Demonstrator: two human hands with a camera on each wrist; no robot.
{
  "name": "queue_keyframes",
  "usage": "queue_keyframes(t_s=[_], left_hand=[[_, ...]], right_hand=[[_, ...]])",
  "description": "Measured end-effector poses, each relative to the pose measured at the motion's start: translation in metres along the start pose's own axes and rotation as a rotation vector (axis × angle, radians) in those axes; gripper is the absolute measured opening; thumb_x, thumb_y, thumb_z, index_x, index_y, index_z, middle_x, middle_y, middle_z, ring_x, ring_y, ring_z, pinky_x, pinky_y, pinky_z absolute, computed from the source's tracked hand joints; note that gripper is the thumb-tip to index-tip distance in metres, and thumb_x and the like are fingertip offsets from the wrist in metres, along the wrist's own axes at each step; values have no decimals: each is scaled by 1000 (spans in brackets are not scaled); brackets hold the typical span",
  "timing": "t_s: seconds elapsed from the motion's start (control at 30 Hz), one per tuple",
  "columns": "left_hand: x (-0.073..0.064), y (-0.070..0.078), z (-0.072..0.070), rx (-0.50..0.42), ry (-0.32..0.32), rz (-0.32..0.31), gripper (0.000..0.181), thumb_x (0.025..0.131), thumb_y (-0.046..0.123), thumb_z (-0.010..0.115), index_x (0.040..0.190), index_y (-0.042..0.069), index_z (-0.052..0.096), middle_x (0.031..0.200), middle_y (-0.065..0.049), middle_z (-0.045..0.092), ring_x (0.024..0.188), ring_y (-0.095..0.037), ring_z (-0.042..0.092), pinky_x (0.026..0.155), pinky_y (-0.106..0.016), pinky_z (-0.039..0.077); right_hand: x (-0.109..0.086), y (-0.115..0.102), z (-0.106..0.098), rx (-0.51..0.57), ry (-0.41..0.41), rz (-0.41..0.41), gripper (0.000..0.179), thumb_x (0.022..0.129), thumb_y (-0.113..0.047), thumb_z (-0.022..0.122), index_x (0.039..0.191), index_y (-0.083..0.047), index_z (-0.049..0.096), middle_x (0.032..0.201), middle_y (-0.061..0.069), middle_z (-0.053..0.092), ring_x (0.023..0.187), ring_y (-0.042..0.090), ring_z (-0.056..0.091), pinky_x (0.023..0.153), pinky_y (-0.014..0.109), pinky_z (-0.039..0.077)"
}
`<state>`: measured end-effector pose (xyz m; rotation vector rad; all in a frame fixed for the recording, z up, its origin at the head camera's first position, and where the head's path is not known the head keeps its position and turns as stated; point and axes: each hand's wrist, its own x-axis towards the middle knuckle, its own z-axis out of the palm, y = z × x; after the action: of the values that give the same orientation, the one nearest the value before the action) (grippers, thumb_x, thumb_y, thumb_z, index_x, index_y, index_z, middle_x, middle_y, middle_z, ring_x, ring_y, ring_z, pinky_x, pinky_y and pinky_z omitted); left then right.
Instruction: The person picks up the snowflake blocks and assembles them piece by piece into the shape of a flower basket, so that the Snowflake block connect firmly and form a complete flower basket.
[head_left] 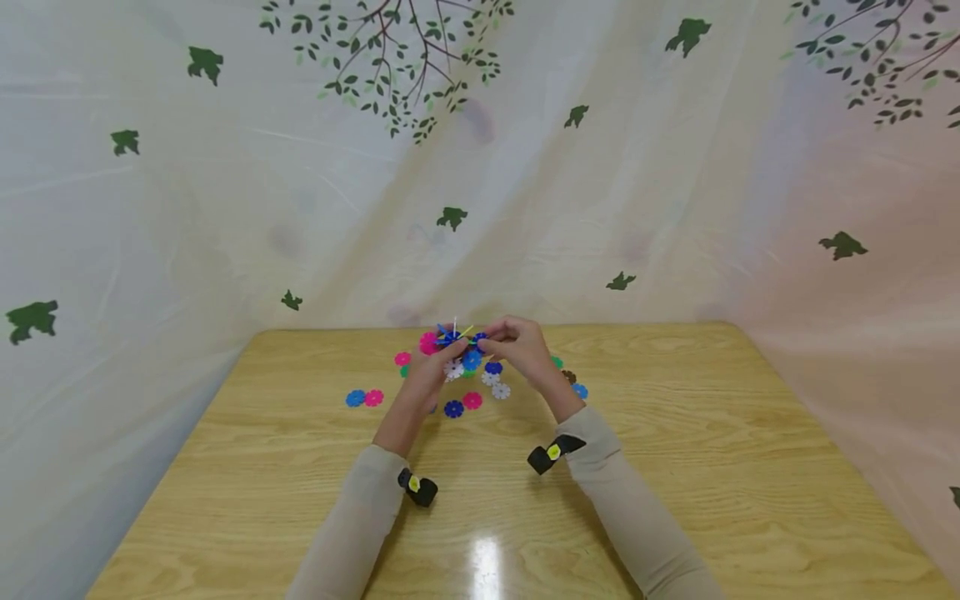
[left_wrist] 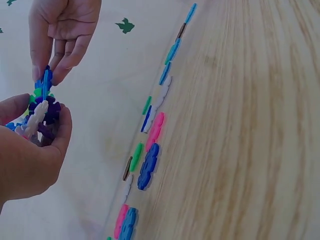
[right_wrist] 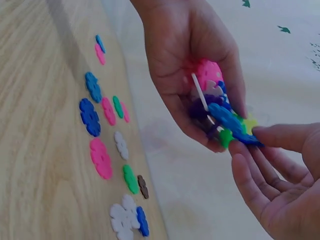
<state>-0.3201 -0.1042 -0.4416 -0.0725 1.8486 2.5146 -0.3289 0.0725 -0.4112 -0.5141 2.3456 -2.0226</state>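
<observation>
1. The left hand [head_left: 429,371] grasps, between thumb and curled fingers, a cluster of joined flower-shaped discs [right_wrist: 225,118], raised above the tabletop [head_left: 675,467].
2. The right hand [head_left: 525,343] pinches a dark blue disc [right_wrist: 250,140] at the cluster's edge; whether this piece is already slotted in cannot be told.
3. Pink, white, purple, blue and green pieces make up the cluster, set at differing angles, some edge-on.
4. Loose discs lie flat below and around the hands: a pink disc [head_left: 472,401] touching a blue disc [head_left: 453,409], white discs [head_left: 501,391] near them, and a light blue disc [head_left: 356,398] beside another pink one at left.
5. Black wrist devices [head_left: 423,492] sit at the cuffs of pale sleeves [head_left: 341,525].
6. A pale cloth [head_left: 525,258] printed with green shapes hangs behind.
</observation>
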Motion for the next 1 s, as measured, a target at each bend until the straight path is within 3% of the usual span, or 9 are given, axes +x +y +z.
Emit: queue_keyframes(t_s=[0.13,0.27,0.37,0.57,0.77,0.9,1.0], left_hand=[[2,1,-1,0,13,-18,48,97,11,69,141,3,52,124,-9,62,108,-14,62,96,-24,50],[2,2,-4,-12,21,-22,50,96,8,69,142,0,50,111,-1,65,98,-9,63,93,-22,50],[2,3,-6,-25,14,-30,51,97,7,68,143,0,49,104,3,66,94,-7,64,91,-20,51],[2,3,-7,-31,-10,-62,44,96,6,69,137,2,53,110,0,64,96,-7,65,87,-17,54],[0,2,-9,-27,-25,-81,39,96,5,68,133,3,55,114,-3,63,94,-5,65,84,-16,55],[0,3,-9,-33,-27,-84,39,96,5,68,133,3,55,109,-1,63,91,-4,65,81,-16,55],[0,3,-8,-40,-31,-88,37,96,4,68,131,3,56,105,1,65,90,-5,66,80,-16,56]], right_hand=[[0,-3,-12,-91,-76,-7,23,96,-10,71,113,6,69,101,23,74,84,27,73,79,42,63],[1,-5,-29,-176,-129,23,27,98,-17,70,117,2,69,106,23,74,96,40,72,80,40,62],[0,-6,-45,-251,-174,43,26,99,-17,69,117,1,69,102,20,74,96,41,71,78,38,62],[-5,5,-77,-405,-297,33,20,98,-13,68,111,2,70,96,21,74,94,47,68,82,57,59],[-15,16,-106,-537,-376,69,22,95,-6,69,111,9,67,97,23,74,91,44,70,81,54,58],[-20,24,-121,-594,-359,97,21,93,-3,71,109,10,67,94,24,74,84,37,71,76,42,58],[-23,31,-130,-656,-324,111,20,90,-4,74,106,7,68,93,18,73,82,25,69,72,32,54]])
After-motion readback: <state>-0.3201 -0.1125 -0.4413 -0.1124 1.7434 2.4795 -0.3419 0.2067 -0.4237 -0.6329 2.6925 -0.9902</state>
